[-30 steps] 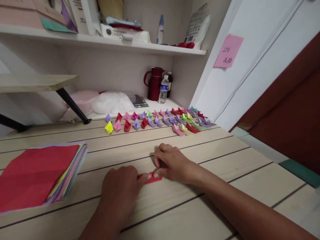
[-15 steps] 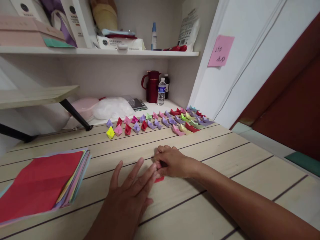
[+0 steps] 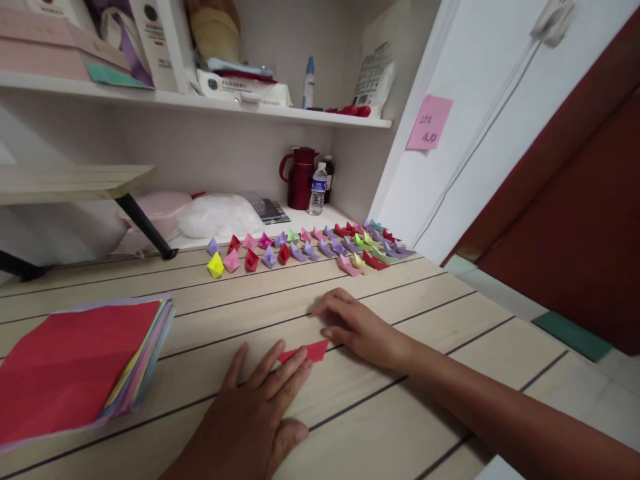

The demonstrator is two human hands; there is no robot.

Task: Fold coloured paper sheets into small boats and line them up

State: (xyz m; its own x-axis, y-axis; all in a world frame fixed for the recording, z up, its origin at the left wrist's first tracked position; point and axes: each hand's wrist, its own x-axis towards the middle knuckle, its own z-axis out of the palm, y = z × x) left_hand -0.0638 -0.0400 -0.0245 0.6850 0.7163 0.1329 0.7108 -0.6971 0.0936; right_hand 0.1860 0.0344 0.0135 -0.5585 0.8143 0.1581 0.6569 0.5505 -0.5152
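A small folded red paper (image 3: 311,351) lies on the wooden table (image 3: 410,413) in front of me. My left hand (image 3: 255,413) lies flat with fingers spread, its fingertips on the paper's left end. My right hand (image 3: 357,327) rests on the table just right of the paper, fingers loosely stretched and touching its right edge. Neither hand grips anything.
A stack of coloured paper sheets (image 3: 75,363), red on top, sits at the left. Several small folded paper boats (image 3: 305,250) stand in rows at the table's far side. Behind are a red jug (image 3: 301,177), a water bottle (image 3: 317,189) and loaded shelves (image 3: 200,100).
My left hand slid back toward me and left, uncovering the red paper. My right hand went from a pinch on the paper to loosely stretched fingers beside it.
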